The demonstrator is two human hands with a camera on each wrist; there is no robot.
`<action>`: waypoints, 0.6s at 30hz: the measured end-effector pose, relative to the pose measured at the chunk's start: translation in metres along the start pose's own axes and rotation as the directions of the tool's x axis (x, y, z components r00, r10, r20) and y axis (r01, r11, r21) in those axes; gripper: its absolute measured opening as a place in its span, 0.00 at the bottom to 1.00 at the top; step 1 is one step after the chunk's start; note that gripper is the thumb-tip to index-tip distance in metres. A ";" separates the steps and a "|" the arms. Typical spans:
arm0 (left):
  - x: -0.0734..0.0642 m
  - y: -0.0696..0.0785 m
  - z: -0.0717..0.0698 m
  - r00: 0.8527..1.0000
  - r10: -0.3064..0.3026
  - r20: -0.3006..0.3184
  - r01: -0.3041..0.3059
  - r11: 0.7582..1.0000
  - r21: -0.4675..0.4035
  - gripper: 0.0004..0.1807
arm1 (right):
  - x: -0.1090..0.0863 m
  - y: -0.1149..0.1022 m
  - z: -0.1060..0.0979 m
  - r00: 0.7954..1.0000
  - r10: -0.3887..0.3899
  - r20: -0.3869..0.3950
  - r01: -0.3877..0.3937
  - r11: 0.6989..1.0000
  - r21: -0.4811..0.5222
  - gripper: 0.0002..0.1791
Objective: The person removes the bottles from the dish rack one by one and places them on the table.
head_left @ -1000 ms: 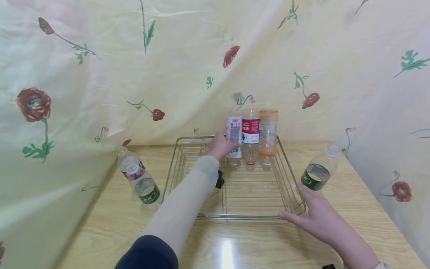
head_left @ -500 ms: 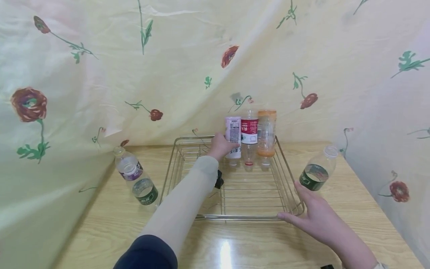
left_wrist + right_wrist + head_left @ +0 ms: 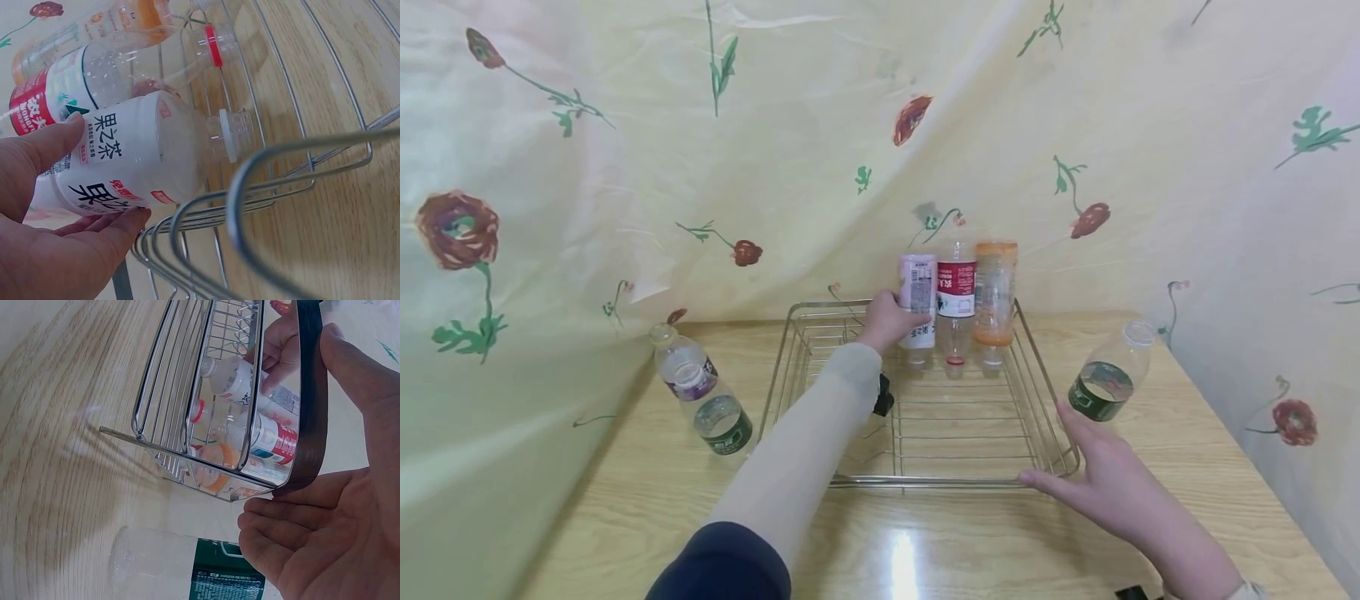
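My left hand (image 3: 887, 323) grips a plastic bottle (image 3: 919, 292) with a white and pink label, thumb on one side and fingers on the other. The bottle stands neck down at the back of a wire rack (image 3: 955, 481). Beside it, also neck down, are a red-labelled bottle (image 3: 957, 290) and a clear bottle with orange ends (image 3: 996, 296). My right hand (image 3: 1101, 471) touches the rack's front right corner, thumb at the front rim and fingers along the side. In the right wrist view its fingers (image 3: 294, 519) are loosely bent.
Right of the rack stands a green-labelled bottle (image 3: 1102, 392). Two more bottles are on the left, one purple-labelled (image 3: 691, 375), one green-labelled (image 3: 724, 425). A flowered cloth (image 3: 820, 167) hangs behind the wooden table (image 3: 1000, 550).
The head view has shifted slightly. My left hand and the bottle it grips have moved a little up and left; my right hand stays at the rack's corner.
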State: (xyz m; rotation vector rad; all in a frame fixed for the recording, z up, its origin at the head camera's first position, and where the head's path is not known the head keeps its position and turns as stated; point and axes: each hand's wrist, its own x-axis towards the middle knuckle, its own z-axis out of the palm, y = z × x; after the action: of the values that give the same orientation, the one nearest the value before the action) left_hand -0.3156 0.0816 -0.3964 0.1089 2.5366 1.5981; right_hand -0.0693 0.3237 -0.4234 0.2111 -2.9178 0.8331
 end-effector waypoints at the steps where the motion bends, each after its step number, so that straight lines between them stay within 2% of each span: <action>1: -0.001 0.000 -0.001 1.000 -0.001 -0.001 0.001 1.000 -0.003 0.28 | 0.000 0.000 0.000 1.000 -0.003 -0.001 0.003 1.000 -0.001 0.67; 10: -0.009 0.005 -0.008 1.000 0.016 -0.001 -0.016 1.000 -0.011 0.32 | 0.002 0.000 0.001 1.000 -0.016 -0.001 0.016 1.000 -0.009 0.67; 18: -0.018 0.014 -0.014 0.999 0.025 0.036 -0.023 0.999 -0.049 0.36 | 0.002 0.000 0.000 1.000 -0.027 -0.008 0.027 0.999 -0.018 0.66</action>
State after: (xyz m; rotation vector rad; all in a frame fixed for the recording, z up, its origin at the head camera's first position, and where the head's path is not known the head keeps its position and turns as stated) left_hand -0.3003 0.0723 -0.3767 0.1620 2.4768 1.6495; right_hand -0.0709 0.3232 -0.4228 0.2444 -2.9063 0.8020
